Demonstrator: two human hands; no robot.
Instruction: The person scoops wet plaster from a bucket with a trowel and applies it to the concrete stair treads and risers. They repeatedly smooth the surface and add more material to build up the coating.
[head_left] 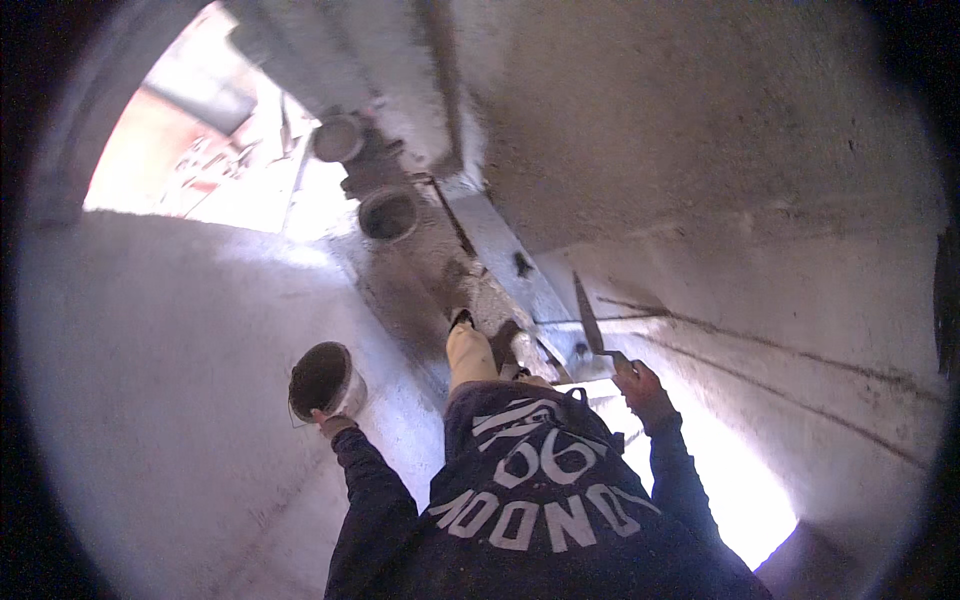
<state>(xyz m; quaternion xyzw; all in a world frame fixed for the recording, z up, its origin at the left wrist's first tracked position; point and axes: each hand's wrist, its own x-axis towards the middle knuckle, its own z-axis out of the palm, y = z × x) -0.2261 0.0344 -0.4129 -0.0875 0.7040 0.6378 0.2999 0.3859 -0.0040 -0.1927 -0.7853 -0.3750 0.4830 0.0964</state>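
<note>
My left hand (333, 424) is closed at the near rim of a pale bucket (350, 392), held out to the left of my body. The bucket tilts so that its dark inside shows; what it contains is too dark to make out. On the right, my right hand (645, 392) wraps round the handle of a pointed trowel (588, 312). The trowel's long dark blade points up and away from me, close to the plastered wall, and I cannot see any mortar on it.
Two more buckets, one nearer (388, 214) and one farther (338, 139), stand ahead on the narrow, debris-strewn floor (405, 270). A grey wall (200, 340) rises on the left, a rough plastered wall (720, 130) on the right. Bright openings show at upper left and lower right.
</note>
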